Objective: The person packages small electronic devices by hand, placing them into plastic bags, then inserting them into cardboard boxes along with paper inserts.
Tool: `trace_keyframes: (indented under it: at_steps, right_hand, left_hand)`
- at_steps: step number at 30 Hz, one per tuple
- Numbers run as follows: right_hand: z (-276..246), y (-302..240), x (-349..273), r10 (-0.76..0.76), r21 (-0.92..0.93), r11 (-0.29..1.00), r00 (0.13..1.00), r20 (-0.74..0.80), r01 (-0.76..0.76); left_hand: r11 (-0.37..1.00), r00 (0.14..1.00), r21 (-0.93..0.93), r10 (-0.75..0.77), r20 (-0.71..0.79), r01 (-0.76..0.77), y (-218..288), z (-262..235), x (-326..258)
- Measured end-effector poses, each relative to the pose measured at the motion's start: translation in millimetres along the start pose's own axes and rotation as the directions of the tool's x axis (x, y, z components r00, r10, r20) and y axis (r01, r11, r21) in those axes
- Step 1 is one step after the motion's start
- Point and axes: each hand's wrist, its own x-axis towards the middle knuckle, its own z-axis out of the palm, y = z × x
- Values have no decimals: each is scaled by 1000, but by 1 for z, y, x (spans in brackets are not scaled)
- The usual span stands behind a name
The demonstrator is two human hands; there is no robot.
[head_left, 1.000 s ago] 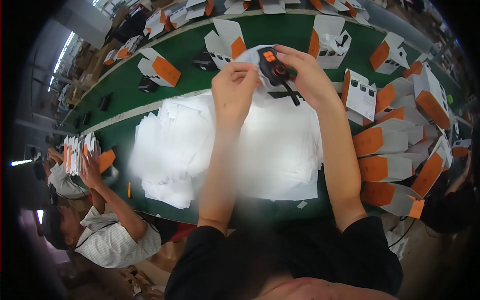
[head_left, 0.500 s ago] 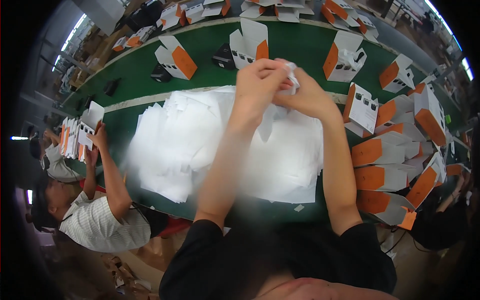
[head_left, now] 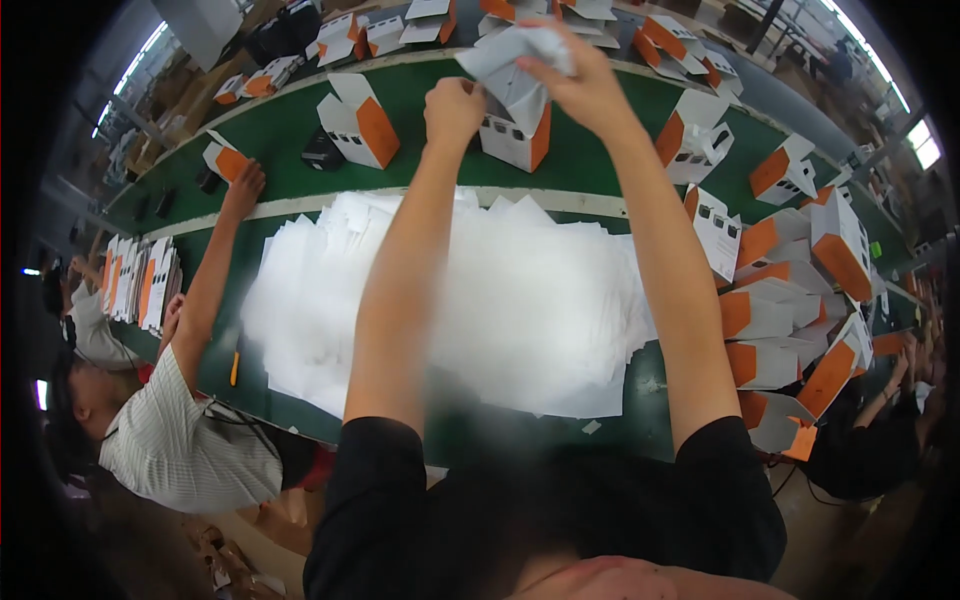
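My right hand (head_left: 580,85) grips a crumpled sheet of white paper (head_left: 520,65) between thumb and fingers. The sheet hangs above an open orange and white box (head_left: 513,145) on the green surface. My left hand (head_left: 455,110) is closed beside the box's left side, near the sheet's lower edge. Whether its fingertips pinch the paper or the box cannot be made out. Below my forearms lies a wide heap of white paper sheets (head_left: 530,310).
More open boxes (head_left: 362,135) stand along the green surface (head_left: 420,85). Several boxes crowd the right side (head_left: 765,310). At left, a co-worker's hand (head_left: 245,188) touches a box, with a stack of flat cartons (head_left: 140,280) nearby. A yellow-handled tool (head_left: 235,368) lies beside the paper.
My hands have moved apart and farther away. The white paper, bunched between them before, is now spread more and raised over a box. The co-worker's hand has moved from the carton stack to a box.
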Motion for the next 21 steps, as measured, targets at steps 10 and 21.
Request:
trace_keyframes:
  at_steps: [10,21]
  right_hand:
    - [-14,34,-12,-69,-452,822,849,524,346]
    - [-40,26,-38,222,-707,686,875,429,172]
  left_hand:
    - [827,970,-525,-91,227,201,20,10,-14]
    - [926,991,-353,-127,48,136,41,70,-39]
